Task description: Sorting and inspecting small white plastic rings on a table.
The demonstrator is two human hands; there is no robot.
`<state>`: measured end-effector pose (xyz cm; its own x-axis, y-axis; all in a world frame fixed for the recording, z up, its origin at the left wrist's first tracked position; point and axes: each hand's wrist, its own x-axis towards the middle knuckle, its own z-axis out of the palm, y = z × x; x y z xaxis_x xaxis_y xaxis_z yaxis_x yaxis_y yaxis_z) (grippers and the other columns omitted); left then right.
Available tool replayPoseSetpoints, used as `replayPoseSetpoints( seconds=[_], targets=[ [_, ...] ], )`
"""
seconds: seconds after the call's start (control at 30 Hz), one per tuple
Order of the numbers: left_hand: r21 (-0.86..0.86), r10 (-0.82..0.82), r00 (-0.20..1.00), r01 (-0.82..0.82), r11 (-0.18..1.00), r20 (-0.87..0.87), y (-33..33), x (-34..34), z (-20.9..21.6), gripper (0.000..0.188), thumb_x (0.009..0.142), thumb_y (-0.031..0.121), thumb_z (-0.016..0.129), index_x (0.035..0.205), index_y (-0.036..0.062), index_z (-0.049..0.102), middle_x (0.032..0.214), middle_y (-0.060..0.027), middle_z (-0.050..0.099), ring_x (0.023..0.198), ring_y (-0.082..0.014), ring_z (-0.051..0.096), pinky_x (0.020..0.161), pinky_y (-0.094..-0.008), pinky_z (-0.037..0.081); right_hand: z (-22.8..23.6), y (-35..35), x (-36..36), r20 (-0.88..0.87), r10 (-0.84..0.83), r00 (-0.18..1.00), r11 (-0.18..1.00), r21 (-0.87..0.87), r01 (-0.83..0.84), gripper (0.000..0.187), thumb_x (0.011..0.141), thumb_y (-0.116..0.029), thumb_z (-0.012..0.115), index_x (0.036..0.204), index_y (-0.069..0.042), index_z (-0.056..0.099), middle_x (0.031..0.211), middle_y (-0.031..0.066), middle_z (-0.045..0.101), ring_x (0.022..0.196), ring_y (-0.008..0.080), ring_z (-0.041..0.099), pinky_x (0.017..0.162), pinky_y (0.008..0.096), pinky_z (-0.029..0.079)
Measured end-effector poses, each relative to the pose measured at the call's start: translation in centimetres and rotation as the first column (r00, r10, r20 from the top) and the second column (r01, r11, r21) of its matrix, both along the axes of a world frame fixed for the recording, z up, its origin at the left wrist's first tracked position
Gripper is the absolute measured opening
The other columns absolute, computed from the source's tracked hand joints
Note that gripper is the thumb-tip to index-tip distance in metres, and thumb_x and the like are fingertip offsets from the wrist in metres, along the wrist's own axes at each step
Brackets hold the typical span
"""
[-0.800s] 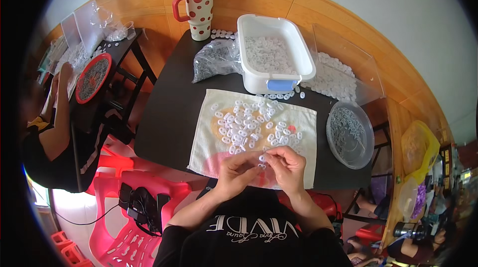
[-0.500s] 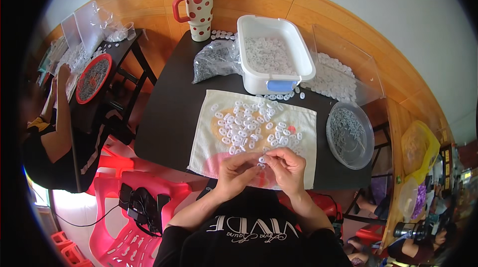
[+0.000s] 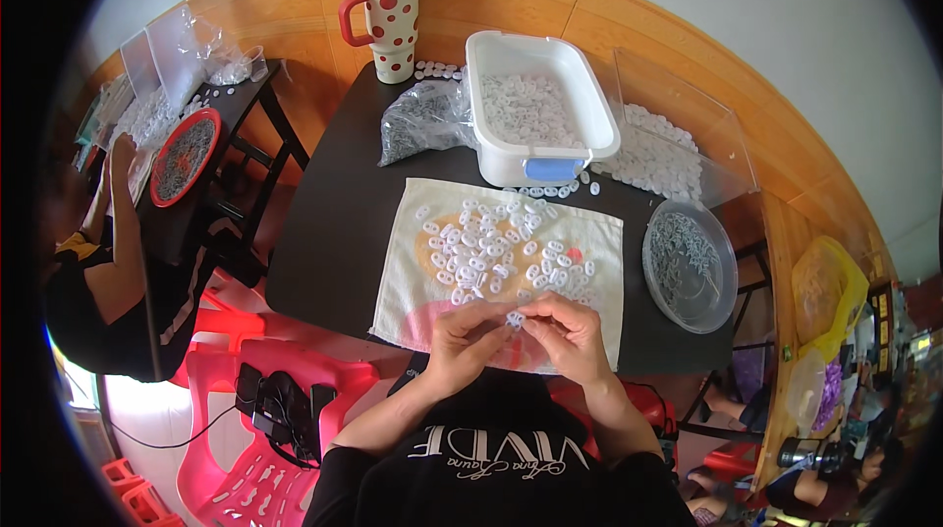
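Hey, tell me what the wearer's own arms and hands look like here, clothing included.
The left hand and right hand are bare, without gloves; no watch or bracelet shows at either wrist. The forearms are uncovered too, up to the short, plain black sleeves of a black shirt with white lettering.

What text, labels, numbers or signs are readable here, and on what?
Black shirt: large white lettering plus a smaller white script line; legible, but I won't copy it out.
Dark panel at far right: pale marks, too small to read.
White oval pieces, red-dotted mug: no readable text.
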<state>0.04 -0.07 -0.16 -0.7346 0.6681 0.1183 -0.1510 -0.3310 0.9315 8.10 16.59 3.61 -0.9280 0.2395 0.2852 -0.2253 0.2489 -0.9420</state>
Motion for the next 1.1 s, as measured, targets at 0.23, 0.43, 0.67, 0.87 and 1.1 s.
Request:
replayPoseSetpoints(
  seconds=[0.23,0.43,0.67,0.87,1.1],
  targets=[
    [0.008,-0.017,1.0,0.017,1.0,-0.006,0.0,-0.1,0.0,0.033,0.089,-0.012,0.065,0.12,-0.0016,0.069,0.095,-0.0019,0.063,0.079,-0.0056,0.06,0.069,-0.0196,0.048,0.2,0.4,0.1,-0.009,0.047,0.999,0.998,0.032,-0.047,0.017,0.087,0.013,0.062,0.101,0.004,0.068,0.086,0.0078,0.063,0.078,0.0133,0.06,0.07,0.0243,0.048],
    [0.02,-0.022,0.996,0.02,1.0,0.081,0.0,0.0,0.0,0.031,0.089,-0.011,0.065,0.119,-0.0021,0.069,0.091,-0.0019,0.064,0.075,-0.0056,0.061,0.066,-0.0197,0.05,0.4,0.2,0.2,0.006,0.066,0.998,0.997,0.033,-0.066,0.019,0.086,0.013,0.062,0.102,0.004,0.067,0.089,0.0094,0.063,0.079,0.0153,0.061,0.072,0.0261,0.049],
    [-0.179,0.13,0.91,-0.215,0.96,-0.393,0.7,0.6,-0.5,0.023,0.087,-0.01,0.065,0.109,-0.0031,0.069,0.088,-0.0062,0.069,0.077,-0.012,0.067,0.068,-0.025,0.053,-1.3,0.2,0.0,-0.12,0.011,0.993,0.971,0.237,0.018,0.019,0.079,0.015,0.063,0.094,0.004,0.064,0.09,0.0131,0.063,0.078,0.0252,0.064,0.069,0.0309,0.051],
    [-0.236,0.086,0.656,-0.386,0.892,-0.75,0.9,0.6,0.8,0.022,0.077,-0.008,0.067,0.099,-0.0025,0.068,0.086,-0.0166,0.067,0.076,-0.0331,0.067,0.067,-0.0374,0.054,-1.7,-0.1,0.3,-0.157,0.011,0.988,0.908,0.416,0.056,0.021,0.073,0.013,0.065,0.091,0.002,0.063,0.089,0.013,0.063,0.078,0.0311,0.064,0.067,0.036,0.051],
    [-0.249,0.043,0.608,-0.386,0.888,-0.793,0.4,-0.3,0.7,0.021,0.074,-0.008,0.068,0.093,-0.0022,0.069,0.086,-0.015,0.066,0.08,-0.034,0.064,0.069,-0.0401,0.052,-1.6,-0.8,0.5,-0.206,0.035,0.978,0.757,0.645,0.109,0.015,0.076,0.007,0.064,0.09,0.002,0.063,0.088,0.0096,0.058,0.079,0.0292,0.059,0.064,0.0391,0.049]
  ],
)
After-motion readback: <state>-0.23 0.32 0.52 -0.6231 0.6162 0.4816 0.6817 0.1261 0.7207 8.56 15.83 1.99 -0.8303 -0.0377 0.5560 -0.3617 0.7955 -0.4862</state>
